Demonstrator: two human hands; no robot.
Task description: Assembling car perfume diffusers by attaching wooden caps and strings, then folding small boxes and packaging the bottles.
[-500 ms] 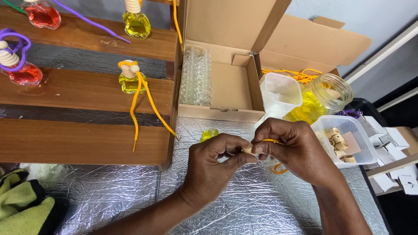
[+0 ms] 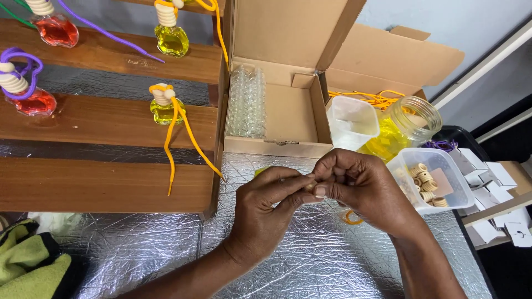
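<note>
Below, crinkled silver foil covers the table; both hands' fingers pinch a small cap.

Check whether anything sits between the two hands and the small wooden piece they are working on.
Nothing visible does. The left hand and right hand already pinch the small wooden piece directly between their fingertips.

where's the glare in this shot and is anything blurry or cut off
Head view: soft glare across the crinkled silver foil mat; the left hand and right hand are sharp, but hide the small piece they pinch; the red glass bottle with purple cord is cropped at the left edge.
</note>
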